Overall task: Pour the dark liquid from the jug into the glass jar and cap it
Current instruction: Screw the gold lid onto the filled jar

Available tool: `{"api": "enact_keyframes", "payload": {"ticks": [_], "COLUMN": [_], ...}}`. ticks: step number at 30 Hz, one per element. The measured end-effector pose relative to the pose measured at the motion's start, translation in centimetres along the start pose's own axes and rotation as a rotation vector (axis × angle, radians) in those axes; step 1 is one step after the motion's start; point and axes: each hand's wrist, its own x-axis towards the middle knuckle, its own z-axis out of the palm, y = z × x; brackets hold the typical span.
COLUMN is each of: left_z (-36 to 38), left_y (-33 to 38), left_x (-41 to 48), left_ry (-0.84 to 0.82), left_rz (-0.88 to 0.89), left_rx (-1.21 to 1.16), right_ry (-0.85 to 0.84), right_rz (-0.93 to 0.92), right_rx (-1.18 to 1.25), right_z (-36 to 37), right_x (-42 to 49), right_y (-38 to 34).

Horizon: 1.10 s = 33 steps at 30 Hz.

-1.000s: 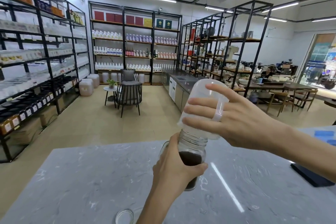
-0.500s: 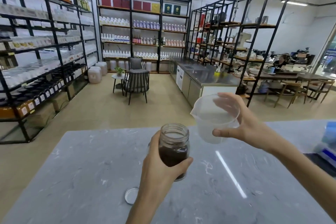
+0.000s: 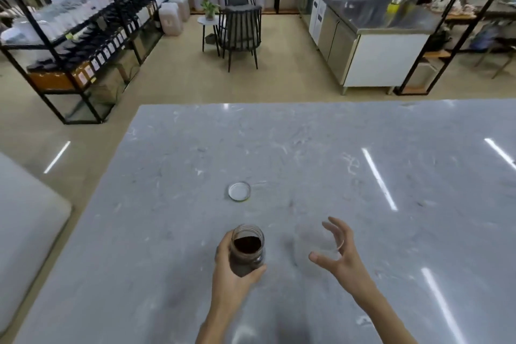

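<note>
My left hand (image 3: 231, 268) grips the glass jar (image 3: 248, 250), which is uncapped and mostly full of dark liquid, low over the grey marble table (image 3: 307, 153). The clear plastic jug (image 3: 314, 244) looks empty and stands blurred on the table just right of the jar. My right hand (image 3: 339, 253) curls around the jug's right side with fingers spread; the jug's handle sits by those fingers. The round metal lid (image 3: 239, 191) lies flat on the table beyond the jar, apart from both hands.
A white padded block (image 3: 25, 220) stands off the table's left edge. Beyond the far edge are the floor, a dark chair (image 3: 240, 33), black shelving racks (image 3: 83, 36) and a steel counter (image 3: 371, 45).
The jug came off the jar's mouth, turned upright and went down to the table at the right, where my right hand opened. My left hand lowered the jar. The view tilted down.
</note>
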Motion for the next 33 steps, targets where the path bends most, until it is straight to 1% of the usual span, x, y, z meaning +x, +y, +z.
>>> {"api": "enact_keyframes", "payload": {"ticks": [4,10,17,20,23,25,28,33], "left_z": [-0.2,0.2,0.6,0.8,0.6,0.5,0.5,0.7], "left_y": [-2.6,-4.2,-3.7,-3.7,-3.8,-3.9,-4.0,-3.3], "left_x": [-0.6,-0.8,-0.7,-0.4,-0.6,-0.7,-1.0,-1.5], "left_ry": [-0.063,-0.078,-0.077,0.022,-0.028,-0.025,-0.033,-0.038], "left_rz": [-0.050,-0.045,-0.016,-0.053,-0.036,-0.028,-0.026,-0.058], "left_rx": [0.021,0.021,0.058,0.010,0.077,0.112,0.122,0.094], "right_ry": [-0.049,-0.110,-0.132,-0.164,-0.178,-0.179,-0.180,-0.165], "right_rz": [0.019,0.032,0.068,0.069,0.072,0.070,0.084,0.086], "right_rx": [0.018,0.010,0.066,0.072,0.064,0.055,0.037,0.076], "right_z": [1.4,1.0,1.0,0.8,0.6,0.6,0.6,0.6], "right_x": [-1.4,-1.7,-2.1,-1.9,-1.8,-1.8,-1.9,-2.3], "right_y": [2.5,3.1,3.0,2.6,2.4,2.3,2.4,2.6]}}
